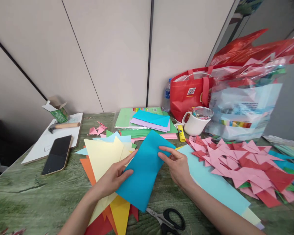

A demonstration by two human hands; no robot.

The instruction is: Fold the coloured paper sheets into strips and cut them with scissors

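A folded sheet of bright blue paper (pixel 144 169) lies tilted over a fan of yellow, orange and red sheets (pixel 103 156) on the green table. My left hand (pixel 115 178) pinches its left edge, fingers closed on the paper. On the sheet's right edge rests my right hand (pixel 176 164), thumb and fingers gripping it near the upper corner. A pale blue sheet (pixel 210 182) lies under my right forearm.
Black-handled scissors (pixel 169 220) lie near the front edge. A heap of pink and red folded triangles (pixel 240 160) fills the right. Behind stand a white mug (pixel 194 122), glue stick (pixel 181 133), paper stack (pixel 147 122), red bag (pixel 191 93). A phone (pixel 57 155) and hammer (pixel 63 126) lie left.
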